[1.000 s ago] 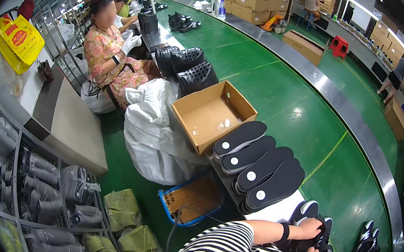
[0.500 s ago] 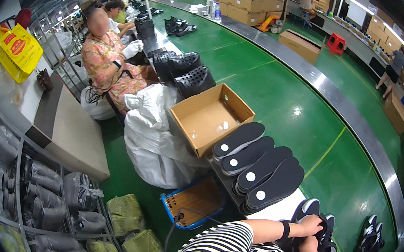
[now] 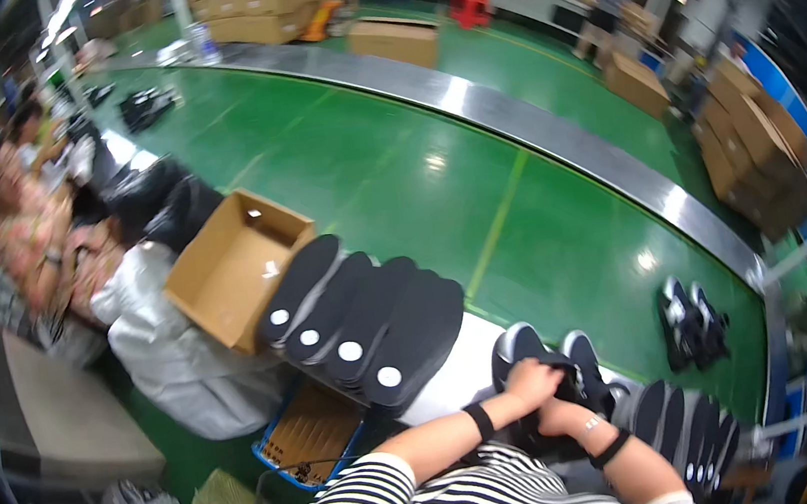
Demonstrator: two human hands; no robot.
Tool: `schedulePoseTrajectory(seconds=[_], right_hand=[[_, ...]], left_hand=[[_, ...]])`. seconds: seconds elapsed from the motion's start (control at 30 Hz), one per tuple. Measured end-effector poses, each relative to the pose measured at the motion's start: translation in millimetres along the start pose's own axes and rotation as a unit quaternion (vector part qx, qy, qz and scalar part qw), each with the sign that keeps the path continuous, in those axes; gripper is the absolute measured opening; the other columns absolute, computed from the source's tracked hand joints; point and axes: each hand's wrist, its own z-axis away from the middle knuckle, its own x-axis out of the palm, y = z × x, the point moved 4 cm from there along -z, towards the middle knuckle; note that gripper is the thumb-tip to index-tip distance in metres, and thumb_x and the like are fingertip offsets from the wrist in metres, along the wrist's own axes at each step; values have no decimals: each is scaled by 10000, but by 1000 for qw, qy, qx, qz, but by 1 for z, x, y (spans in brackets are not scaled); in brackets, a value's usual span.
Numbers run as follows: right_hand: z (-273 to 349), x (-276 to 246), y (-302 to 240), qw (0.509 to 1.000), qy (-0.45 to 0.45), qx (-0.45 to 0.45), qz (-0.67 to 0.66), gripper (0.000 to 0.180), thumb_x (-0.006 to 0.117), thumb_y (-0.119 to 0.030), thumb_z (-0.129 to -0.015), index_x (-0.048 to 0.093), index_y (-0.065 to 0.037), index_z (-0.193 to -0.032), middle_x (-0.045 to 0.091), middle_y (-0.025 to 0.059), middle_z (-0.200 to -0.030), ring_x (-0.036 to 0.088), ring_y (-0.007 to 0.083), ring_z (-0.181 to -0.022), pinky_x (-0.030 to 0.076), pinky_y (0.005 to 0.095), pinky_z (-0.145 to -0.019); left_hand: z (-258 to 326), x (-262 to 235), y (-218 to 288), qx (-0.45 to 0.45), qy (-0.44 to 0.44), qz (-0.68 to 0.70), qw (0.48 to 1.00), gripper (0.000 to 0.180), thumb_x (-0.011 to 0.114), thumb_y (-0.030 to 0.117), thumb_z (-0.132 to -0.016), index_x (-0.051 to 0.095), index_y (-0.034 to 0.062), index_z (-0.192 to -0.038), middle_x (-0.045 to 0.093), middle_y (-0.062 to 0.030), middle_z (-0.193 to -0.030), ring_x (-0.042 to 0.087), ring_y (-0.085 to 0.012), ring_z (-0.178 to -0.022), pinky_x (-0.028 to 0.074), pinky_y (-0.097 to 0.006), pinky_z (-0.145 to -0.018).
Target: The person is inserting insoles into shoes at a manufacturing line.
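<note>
Two black shoes with pale grey toe edges lie before me on the white bench top: one shoe [image 3: 516, 345] under my hands, the other shoe [image 3: 583, 353] just right of it. My left hand [image 3: 534, 383] is closed on the black upper of the nearer shoe, its fingers curled over the opening. Close beside it, my right hand [image 3: 561, 418] reaches to the same shoe; its fingers are largely hidden behind the left hand and the upper. Stacks of black insoles [image 3: 402, 323] with round white stickers lie left of the shoes. More insoles [image 3: 682, 424] stand in a row to the right.
An open cardboard box [image 3: 217, 295] stands beyond the left insole stacks, near a white sack [image 3: 176, 371]. A blue-edged crate [image 3: 310, 435] sits low at left. Another pair of black shoes [image 3: 691, 322] rests on the green belt [image 3: 384, 174]. A co-worker [image 3: 29, 237] sits at far left.
My view has swung right, so the box, insoles and co-worker now appear farther left. Both forearms and the right-hand insole row have come into view. My hands stay at the shoe.
</note>
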Motion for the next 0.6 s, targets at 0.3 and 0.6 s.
schedulePoseTrajectory(seconds=[0.3, 0.6], right_hand=[[22, -23, -29, 967, 80, 95, 221, 123, 514, -166, -691, 626, -116, -676, 625, 53, -690, 611, 185, -648, 465, 318, -549], [-4, 8, 11, 970, 221, -102, -2, 186, 484, -137, -745, 604, -49, -856, 575, 157, -960, 542, 261, -917, 441, 355, -736]], left_hand=[[-4, 3, -6, 11, -13, -41, 999, 235, 544, 287, -725, 627, 77, -791, 593, -173, -702, 578, -341, -678, 473, -402, -617], [14, 8, 42, 0, -128, -2, 992, 204, 561, 190, -742, 594, 49, -886, 597, -169, -762, 572, -324, -710, 451, -367, -636]])
